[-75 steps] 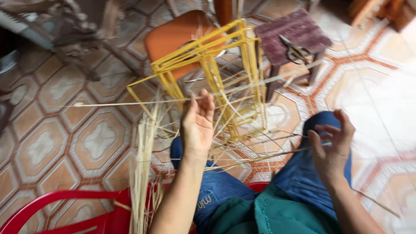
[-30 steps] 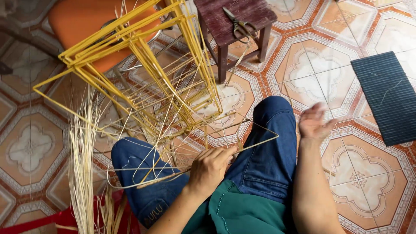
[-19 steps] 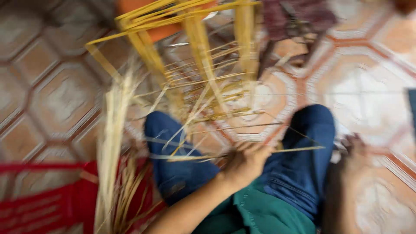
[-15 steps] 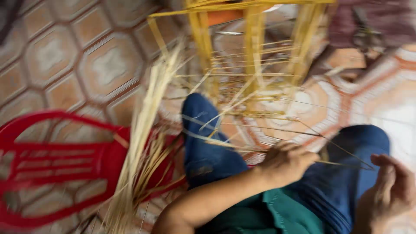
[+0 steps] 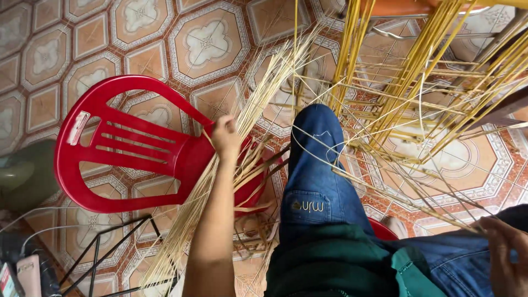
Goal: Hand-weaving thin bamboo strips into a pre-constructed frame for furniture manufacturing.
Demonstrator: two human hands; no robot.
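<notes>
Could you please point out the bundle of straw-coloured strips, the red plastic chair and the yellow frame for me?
bundle of straw-coloured strips (image 5: 190, 220): head view, on the lower stretch of the bundle.
red plastic chair (image 5: 129, 146): head view, on its slatted backrest.
yellow frame (image 5: 352, 41): head view, on an upright yellow bar.

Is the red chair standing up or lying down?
Standing up: the red plastic chair shows its seat and backrest from above, with pale straw strips across it.

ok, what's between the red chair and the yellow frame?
In the head view, the reed bundle gripped by the left hand, then the person's jeans-clad leg, lie between the red plastic chair and the yellow frame.
</notes>
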